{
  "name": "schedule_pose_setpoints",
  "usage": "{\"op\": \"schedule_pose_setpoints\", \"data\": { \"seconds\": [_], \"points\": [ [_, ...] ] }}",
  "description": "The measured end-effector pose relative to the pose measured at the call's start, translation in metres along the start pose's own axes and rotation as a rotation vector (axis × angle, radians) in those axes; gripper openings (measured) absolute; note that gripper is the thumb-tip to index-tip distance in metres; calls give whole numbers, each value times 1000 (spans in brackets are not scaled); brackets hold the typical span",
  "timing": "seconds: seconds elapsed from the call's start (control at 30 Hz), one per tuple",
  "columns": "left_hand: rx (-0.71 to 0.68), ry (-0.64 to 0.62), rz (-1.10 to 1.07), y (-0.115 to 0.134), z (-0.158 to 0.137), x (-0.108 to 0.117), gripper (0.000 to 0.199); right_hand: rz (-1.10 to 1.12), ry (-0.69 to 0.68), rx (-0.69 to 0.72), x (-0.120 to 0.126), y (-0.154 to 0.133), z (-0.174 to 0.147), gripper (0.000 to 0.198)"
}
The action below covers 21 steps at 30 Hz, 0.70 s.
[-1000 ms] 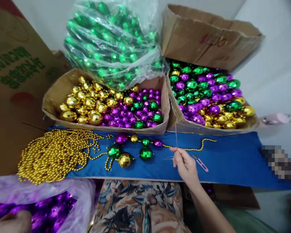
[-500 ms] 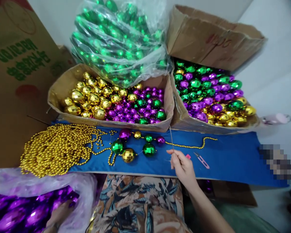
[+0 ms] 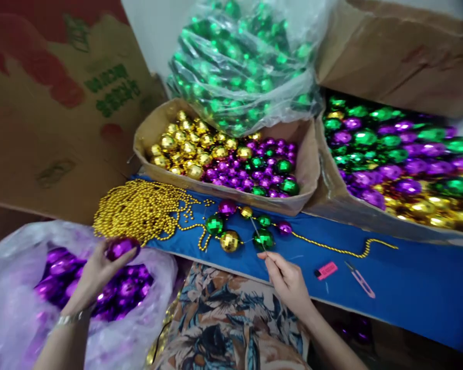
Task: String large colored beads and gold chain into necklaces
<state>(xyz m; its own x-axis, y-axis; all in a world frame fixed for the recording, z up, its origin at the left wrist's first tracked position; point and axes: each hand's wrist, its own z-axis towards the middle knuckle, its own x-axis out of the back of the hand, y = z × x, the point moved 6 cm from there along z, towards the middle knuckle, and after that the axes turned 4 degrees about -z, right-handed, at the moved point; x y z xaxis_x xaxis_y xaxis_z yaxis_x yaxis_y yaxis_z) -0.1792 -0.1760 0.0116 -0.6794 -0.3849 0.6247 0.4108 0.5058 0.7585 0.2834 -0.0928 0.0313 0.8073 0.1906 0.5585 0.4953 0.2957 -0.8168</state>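
Note:
My left hand (image 3: pixel 96 275) grips a large shiny purple ball bead (image 3: pixel 121 248) above an open plastic bag (image 3: pixel 19 257) full of purple balls (image 3: pixel 127 288). My right hand (image 3: pixel 289 282) pinches a long thin needle (image 3: pixel 257 231) that points up and away over the blue cloth. Just beyond it lies a strung loop of large beads: a gold ball (image 3: pixel 230 240), green balls (image 3: pixel 215 224) and purple ones (image 3: pixel 227 207). A string of small gold beads (image 3: pixel 332 248) trails from the loop to the right. Whether thread runs through the needle, I cannot tell.
A heap of gold bead strings (image 3: pixel 135 210) lies left on the blue cloth (image 3: pixel 416 288). Behind stand a cardboard box (image 3: pixel 308 190) of mixed beads, another box (image 3: pixel 393 77) and a bag of green balls (image 3: pixel 247 67). Pink snips (image 3: pixel 360 280) and a pink-black item (image 3: pixel 326 270) lie right.
My left hand has come up out of the bag with a purple ball. My right hand has shifted left, closer to the bead loop, still pinching the needle. The view has turned left.

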Motion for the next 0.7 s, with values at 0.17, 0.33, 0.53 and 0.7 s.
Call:
{"op": "schedule_pose_setpoints", "data": {
  "seconds": [0.17,0.33,0.53,0.7],
  "points": [
    [19,-201,-927,95,-14,-61,49,-2,-120,226,-38,-27,-3,26],
    [122,-520,-1126,125,-31,-143,39,-89,-113,248,-44,-30,-7,27],
    [82,-580,-1097,145,-46,-178,41,-184,-106,223,-38,-24,-10,26],
    [25,-535,-1040,148,-51,-184,43,-242,-118,224,-42,-21,-10,26]
  ]
}}
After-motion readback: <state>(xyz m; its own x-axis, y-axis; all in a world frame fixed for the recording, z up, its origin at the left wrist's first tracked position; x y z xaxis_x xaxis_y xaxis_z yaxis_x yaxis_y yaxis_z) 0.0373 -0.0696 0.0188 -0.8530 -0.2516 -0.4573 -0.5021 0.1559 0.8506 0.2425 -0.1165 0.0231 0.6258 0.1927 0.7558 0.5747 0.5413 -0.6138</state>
